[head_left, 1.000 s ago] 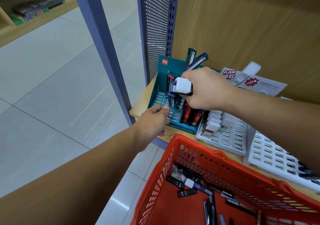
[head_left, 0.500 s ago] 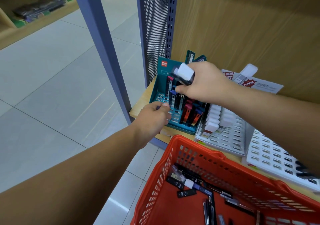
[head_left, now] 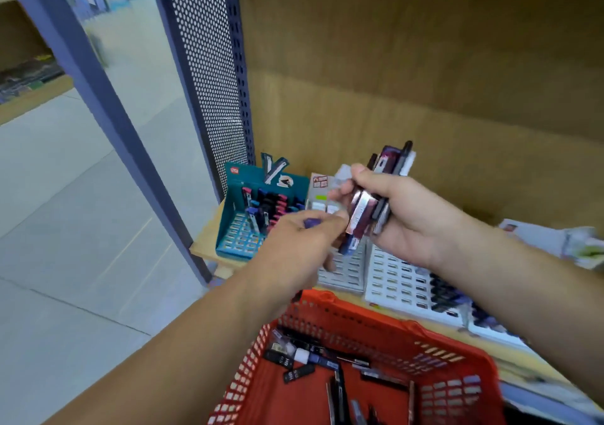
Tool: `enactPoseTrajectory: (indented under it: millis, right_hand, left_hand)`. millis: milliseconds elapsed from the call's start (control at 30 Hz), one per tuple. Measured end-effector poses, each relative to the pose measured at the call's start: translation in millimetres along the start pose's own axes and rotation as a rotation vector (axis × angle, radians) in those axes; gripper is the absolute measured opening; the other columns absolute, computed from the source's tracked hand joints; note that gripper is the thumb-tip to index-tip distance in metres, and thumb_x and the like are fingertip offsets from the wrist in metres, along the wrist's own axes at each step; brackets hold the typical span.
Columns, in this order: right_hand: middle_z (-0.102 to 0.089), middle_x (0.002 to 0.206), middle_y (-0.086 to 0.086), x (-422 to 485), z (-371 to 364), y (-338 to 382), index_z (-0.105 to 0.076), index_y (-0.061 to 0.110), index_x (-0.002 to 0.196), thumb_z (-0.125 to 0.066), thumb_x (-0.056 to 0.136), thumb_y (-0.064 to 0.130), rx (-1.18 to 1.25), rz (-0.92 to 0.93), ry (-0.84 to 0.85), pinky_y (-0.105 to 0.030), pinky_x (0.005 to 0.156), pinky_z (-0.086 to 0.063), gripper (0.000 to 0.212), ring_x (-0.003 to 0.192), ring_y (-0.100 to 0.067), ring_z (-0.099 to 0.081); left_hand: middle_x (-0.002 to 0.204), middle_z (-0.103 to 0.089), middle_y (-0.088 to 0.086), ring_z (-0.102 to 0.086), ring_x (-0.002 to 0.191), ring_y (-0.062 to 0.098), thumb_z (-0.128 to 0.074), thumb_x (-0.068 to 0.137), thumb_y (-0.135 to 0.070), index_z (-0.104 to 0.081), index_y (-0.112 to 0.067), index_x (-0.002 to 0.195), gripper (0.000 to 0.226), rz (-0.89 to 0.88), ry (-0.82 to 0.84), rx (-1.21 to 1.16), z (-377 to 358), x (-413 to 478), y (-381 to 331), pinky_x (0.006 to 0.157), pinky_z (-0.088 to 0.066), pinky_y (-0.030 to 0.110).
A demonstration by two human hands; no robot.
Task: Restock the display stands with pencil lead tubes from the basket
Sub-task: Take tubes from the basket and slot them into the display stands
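My right hand [head_left: 408, 215] grips a bundle of pencil lead tubes [head_left: 376, 195], dark and silver, held upright above the white display stands. My left hand [head_left: 304, 245] is right beside it and pinches a small purple tube [head_left: 312, 222] at the bundle's lower end. The teal display stand [head_left: 242, 228] sits at the shelf's left end with several tubes in its back rows. A white stand [head_left: 343, 271] and a second white stand [head_left: 402, 287] lie to its right. The red basket [head_left: 376, 323] below holds several loose tubes [head_left: 294, 359].
A blue perforated metal upright [head_left: 209, 75] borders the shelf on the left. The wooden back panel [head_left: 425, 65] rises behind the stands. Printed cards [head_left: 555, 241] lie at the far right of the shelf. Grey tiled floor [head_left: 65, 228] spreads left.
My right hand has pulled back from the teal stand and turned palm-up with the bundle. My left hand left the teal stand's front edge and rose to the bundle. The view tilted up.
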State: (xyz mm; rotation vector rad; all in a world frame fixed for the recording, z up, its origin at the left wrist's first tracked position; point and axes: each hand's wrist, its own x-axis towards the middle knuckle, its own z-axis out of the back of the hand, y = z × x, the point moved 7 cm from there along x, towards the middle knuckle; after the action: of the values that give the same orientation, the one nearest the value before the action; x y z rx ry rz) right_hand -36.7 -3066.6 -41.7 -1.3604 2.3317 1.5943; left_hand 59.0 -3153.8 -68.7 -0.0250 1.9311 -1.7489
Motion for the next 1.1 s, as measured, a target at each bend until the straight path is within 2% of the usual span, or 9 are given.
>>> enactPoseTrajectory:
  millis: [100, 233, 400, 467, 533, 633, 800, 967, 1100]
  right_hand:
    - [-0.075, 0.094, -0.007, -19, 12, 5, -0.062, 0.014, 0.103, -0.058, 0.101, 0.018, 0.020, 0.043, -0.007, -0.046, 0.102, -0.050, 0.006, 0.113, -0.021, -0.072]
    - [-0.077, 0.113, -0.007, -31, 22, 5, -0.063, 0.012, 0.120, -0.065, 0.087, 0.021, -0.028, 0.063, 0.037, -0.038, 0.092, -0.056, 0.034, 0.111, -0.019, -0.073]
    - [-0.076, 0.117, -0.015, -31, 37, 9, -0.065, 0.004, 0.125, -0.065, 0.097, 0.018, -0.145, 0.083, 0.020, -0.044, 0.095, -0.058, 0.031, 0.111, -0.029, -0.073]
    - [-0.076, 0.113, -0.016, -31, 43, 11, -0.066, 0.005, 0.124, -0.065, 0.100, 0.018, -0.209, 0.113, -0.017, -0.046, 0.092, -0.059, 0.027, 0.104, -0.030, -0.075]
    - [-0.077, 0.095, -0.014, -29, 49, 14, -0.068, 0.006, 0.112, -0.069, 0.097, 0.019, -0.251, 0.140, -0.091, -0.040, 0.075, -0.063, 0.020, 0.082, -0.024, -0.076]
    - [-0.064, 0.072, -0.007, -25, 52, 13, -0.069, 0.012, 0.103, -0.076, 0.092, 0.020, -0.293, 0.121, -0.129, -0.036, 0.062, -0.058, 0.016, 0.060, -0.019, -0.062]
    - [-0.057, 0.071, -0.004, -19, 49, 19, -0.068, 0.017, 0.104, -0.080, 0.087, 0.025, -0.299, 0.116, -0.076, -0.037, 0.060, -0.049, 0.022, 0.057, -0.018, -0.052]
    - [-0.064, 0.086, -0.007, -18, 52, 21, -0.070, 0.012, 0.112, -0.083, 0.086, 0.028, -0.384, 0.130, -0.097, -0.035, 0.059, -0.050, 0.033, 0.057, -0.019, -0.053]
    - [-0.063, 0.073, -0.003, -21, 53, 21, -0.071, 0.017, 0.102, -0.079, 0.088, 0.023, -0.400, 0.101, -0.046, -0.035, 0.058, -0.050, 0.018, 0.055, -0.020, -0.051]
  left_hand:
    - [0.062, -0.058, 0.007, -0.045, 0.050, 0.020, -0.063, 0.100, -0.045, -0.071, -0.028, 0.075, 0.031, -0.024, 0.041, 0.034, -24, -21, -2, 0.040, -0.027, 0.018]
    - [0.062, -0.067, 0.010, -0.028, 0.039, 0.012, -0.060, 0.102, -0.043, -0.075, -0.025, 0.091, 0.026, -0.077, 0.043, 0.057, -35, -32, 0, 0.046, -0.025, 0.023]
    - [0.079, -0.077, 0.008, -0.047, 0.035, 0.003, -0.052, 0.106, -0.036, -0.073, -0.018, 0.105, 0.028, -0.083, -0.003, 0.100, -27, -28, -1, 0.052, -0.033, 0.026]
    - [0.088, -0.079, 0.006, -0.057, 0.045, 0.009, -0.048, 0.108, -0.038, -0.072, -0.012, 0.108, 0.035, -0.059, -0.001, 0.100, -18, -23, 1, 0.046, -0.035, 0.020]
    - [0.090, -0.078, 0.009, -0.060, 0.056, 0.016, -0.047, 0.108, -0.037, -0.072, -0.010, 0.108, 0.037, -0.038, 0.002, 0.078, -10, -18, 3, 0.044, -0.034, 0.019]
    - [0.086, -0.075, 0.011, -0.054, 0.058, 0.016, -0.048, 0.108, -0.033, -0.074, -0.009, 0.105, 0.036, -0.025, 0.034, 0.031, -4, -12, 5, 0.046, -0.034, 0.021]
    - [0.081, -0.069, 0.011, -0.047, 0.054, 0.013, -0.054, 0.105, -0.030, -0.075, -0.005, 0.105, 0.033, -0.004, 0.093, -0.021, 1, -9, 3, 0.044, -0.031, 0.021]
    - [0.073, -0.054, 0.011, -0.036, 0.052, 0.012, -0.056, 0.104, -0.034, -0.077, -0.002, 0.101, 0.038, 0.008, 0.144, 0.097, 4, -9, 0, 0.045, -0.027, 0.022]
    - [0.071, -0.060, 0.012, -0.041, 0.048, 0.013, -0.053, 0.105, -0.033, -0.072, 0.004, 0.094, 0.042, 0.011, 0.082, -0.021, 12, -9, -3, 0.042, -0.022, 0.024]
